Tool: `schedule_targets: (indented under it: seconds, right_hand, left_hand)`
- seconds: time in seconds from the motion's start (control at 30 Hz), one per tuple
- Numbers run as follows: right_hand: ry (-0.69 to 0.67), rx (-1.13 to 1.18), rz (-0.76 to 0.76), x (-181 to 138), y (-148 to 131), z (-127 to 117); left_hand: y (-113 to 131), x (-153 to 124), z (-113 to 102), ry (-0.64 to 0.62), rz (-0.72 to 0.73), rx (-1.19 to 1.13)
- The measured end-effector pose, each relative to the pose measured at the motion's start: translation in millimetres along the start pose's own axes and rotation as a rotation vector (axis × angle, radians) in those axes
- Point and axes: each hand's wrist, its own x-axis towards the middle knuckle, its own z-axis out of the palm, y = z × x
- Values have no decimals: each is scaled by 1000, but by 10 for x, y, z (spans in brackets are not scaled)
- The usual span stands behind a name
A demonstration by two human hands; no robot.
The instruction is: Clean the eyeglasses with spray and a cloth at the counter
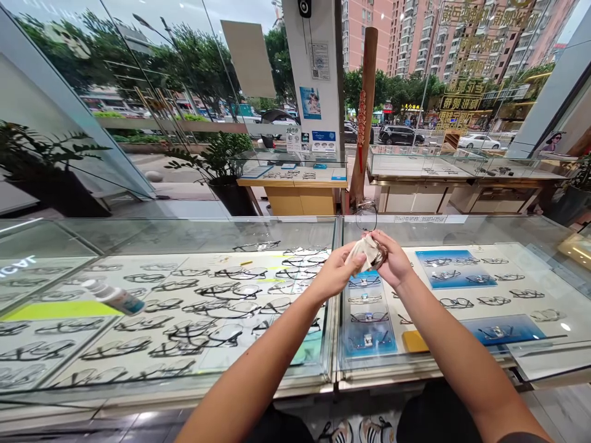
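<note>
A pair of thin-rimmed eyeglasses (366, 229) is held up over the glass counter, one round lens showing above my fingers. A crumpled whitish cloth (364, 249) is bunched around the lower part of the glasses, between both hands. My left hand (338, 271) is closed, its thumb pressing the cloth from the left. On the other side my right hand (394, 261) is closed around the cloth and glasses. The other lens is hidden by cloth and fingers.
The glass display counter (338, 363) holds rows of eyeglasses (237, 274) and blue display mats (369, 344). A white spray bottle (113, 297) is on its left part. Beyond it stand a wooden-based showcase (302, 200), a wooden post (368, 74) and a potted plant (226, 160).
</note>
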Motion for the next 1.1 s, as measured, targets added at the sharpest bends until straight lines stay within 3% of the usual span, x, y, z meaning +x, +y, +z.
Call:
schedule_targets:
  seconds: [0.17, 0.33, 0.5, 0.67, 0.87, 1.1]
  right_hand:
    - [15, 57, 32, -11, 2, 13]
    - [-13, 90, 37, -58, 71, 89]
    - [-8, 25, -19, -108, 122, 145]
    - [4, -43, -40, -96, 120, 133]
    - [10, -114, -157, -26, 37, 56]
    - [103, -183, -253, 29, -83, -62]
  left_hand:
    - [-14, -18, 30, 44, -20, -4]
    - [-35, -47, 68, 216, -2, 57]
    - [-57, -60, 68, 367, 106, 159]
    - [-94, -35, 61, 369, 96, 88]
    - [-143, 29, 22, 243, 14, -5]
    - [-267, 135, -110, 429, -135, -271]
